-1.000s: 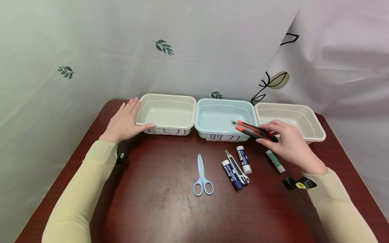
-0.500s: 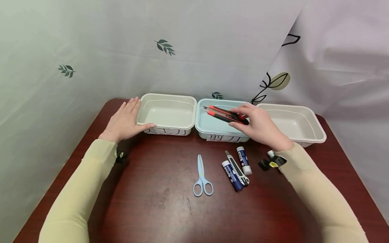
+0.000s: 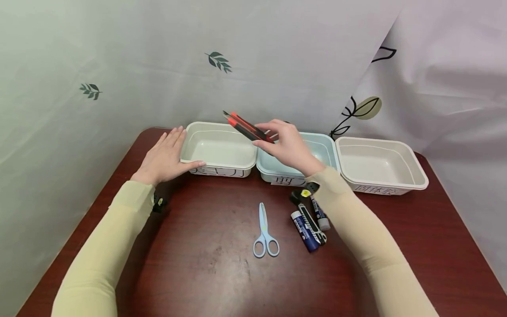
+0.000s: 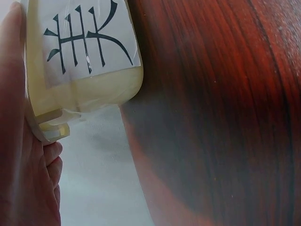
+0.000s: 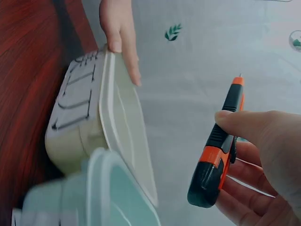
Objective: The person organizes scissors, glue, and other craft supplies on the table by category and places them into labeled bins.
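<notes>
Sheeting (image 3: 158,88) hung behind the tabletop (image 3: 198,281); a sleeve (image 3: 364,233) partly hid one glue stick (image 3: 322,219). The right hand (image 3: 291,143) pinched a cutter (image 5: 218,139) near the bin (image 3: 219,147) whose rim the left hand (image 3: 164,157) touched, straight-fingered.

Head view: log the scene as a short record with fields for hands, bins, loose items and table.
Left hand: rests on the rim of the off-white plastic left bin
Right hand: holds a red-and-black utility knife in the air
Other bins: light-blue plastic middle bin, off-white plastic right bin
Loose items: light-blue scissors; black-and-white utility knife between a nearer blue glue stick and a farther blue glue stick, partly hidden by the sleeve
Table: dark red-brown, wood-grained
</notes>
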The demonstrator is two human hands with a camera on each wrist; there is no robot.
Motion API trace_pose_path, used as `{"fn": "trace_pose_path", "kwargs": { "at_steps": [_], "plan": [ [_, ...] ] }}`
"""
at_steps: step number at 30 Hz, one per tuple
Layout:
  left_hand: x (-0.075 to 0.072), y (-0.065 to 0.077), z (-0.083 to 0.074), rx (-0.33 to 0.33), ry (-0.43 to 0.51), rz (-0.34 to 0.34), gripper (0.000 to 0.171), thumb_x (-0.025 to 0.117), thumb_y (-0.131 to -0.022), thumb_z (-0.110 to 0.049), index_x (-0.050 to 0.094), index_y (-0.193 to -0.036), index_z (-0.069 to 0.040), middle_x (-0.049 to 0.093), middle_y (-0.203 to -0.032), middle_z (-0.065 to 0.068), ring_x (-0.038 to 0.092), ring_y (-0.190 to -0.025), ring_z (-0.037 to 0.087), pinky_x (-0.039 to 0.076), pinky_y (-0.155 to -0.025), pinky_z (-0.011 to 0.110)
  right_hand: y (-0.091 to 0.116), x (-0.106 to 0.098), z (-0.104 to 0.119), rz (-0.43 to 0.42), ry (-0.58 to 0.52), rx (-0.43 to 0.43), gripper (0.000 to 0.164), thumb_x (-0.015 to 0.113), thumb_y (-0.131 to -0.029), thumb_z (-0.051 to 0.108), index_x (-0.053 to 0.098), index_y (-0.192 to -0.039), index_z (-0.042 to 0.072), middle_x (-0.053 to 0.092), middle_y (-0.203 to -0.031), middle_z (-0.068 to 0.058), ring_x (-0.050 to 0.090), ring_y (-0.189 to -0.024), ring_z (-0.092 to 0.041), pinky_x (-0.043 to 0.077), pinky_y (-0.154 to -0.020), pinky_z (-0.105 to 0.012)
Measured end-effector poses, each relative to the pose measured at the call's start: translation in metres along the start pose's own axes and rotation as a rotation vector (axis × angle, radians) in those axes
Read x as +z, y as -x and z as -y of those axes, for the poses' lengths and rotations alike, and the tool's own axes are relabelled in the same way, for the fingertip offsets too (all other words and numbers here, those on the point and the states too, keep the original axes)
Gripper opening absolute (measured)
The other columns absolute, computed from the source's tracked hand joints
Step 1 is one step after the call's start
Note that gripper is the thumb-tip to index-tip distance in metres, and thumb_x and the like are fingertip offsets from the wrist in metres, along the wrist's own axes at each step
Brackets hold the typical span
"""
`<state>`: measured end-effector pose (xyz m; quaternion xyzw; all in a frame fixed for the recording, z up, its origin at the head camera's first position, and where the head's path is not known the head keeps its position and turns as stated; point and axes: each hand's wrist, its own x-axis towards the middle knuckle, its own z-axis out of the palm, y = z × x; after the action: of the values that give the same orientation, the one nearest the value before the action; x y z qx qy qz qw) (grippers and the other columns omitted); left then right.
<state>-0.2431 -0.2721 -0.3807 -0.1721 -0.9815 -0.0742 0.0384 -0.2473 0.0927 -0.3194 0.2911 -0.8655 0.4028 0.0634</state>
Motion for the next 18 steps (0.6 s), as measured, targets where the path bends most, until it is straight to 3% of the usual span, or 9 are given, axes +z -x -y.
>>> {"fn": "trace_pose_path", "kwargs": {
  "at_steps": [8,13,18],
  "plan": [
    [-0.001,0.001,-0.001,-0.010,0.010,0.013,0.119,0.053,-0.087,-0.080,0.016,-0.160,0.006,0.015,-0.166,0.024,0.012,-0.153,0.036,0.001,-0.125,0.044,-0.039,0.036,0.009,0.063,-0.016,0.038,0.043,0.078,-0.093,0.028,0.070,-0.131,0.010,0.067,-0.110,-0.001,0.066,-0.091,-0.012,0.056,-0.076,-0.024],
    [-0.002,0.002,-0.001,-0.013,0.010,0.020,0.119,0.052,-0.087,-0.081,0.016,-0.160,0.006,0.015,-0.165,0.025,0.011,-0.153,0.036,0.000,-0.124,0.043,-0.059,0.054,0.008,0.148,0.062,0.081,0.044,0.078,-0.093,0.029,0.070,-0.132,0.010,0.069,-0.113,-0.005,0.065,-0.088,-0.012,0.054,-0.071,-0.026],
    [-0.001,0.001,0.000,-0.010,0.001,0.002,0.118,0.052,-0.087,-0.080,0.018,-0.159,0.006,0.017,-0.165,0.024,0.013,-0.153,0.035,0.002,-0.125,0.043,-0.076,0.071,0.007,0.281,0.219,0.073,0.038,0.078,-0.092,0.027,0.073,-0.125,0.008,0.074,-0.107,-0.006,0.065,-0.083,-0.014,0.053,-0.075,-0.031]
  ]
}}
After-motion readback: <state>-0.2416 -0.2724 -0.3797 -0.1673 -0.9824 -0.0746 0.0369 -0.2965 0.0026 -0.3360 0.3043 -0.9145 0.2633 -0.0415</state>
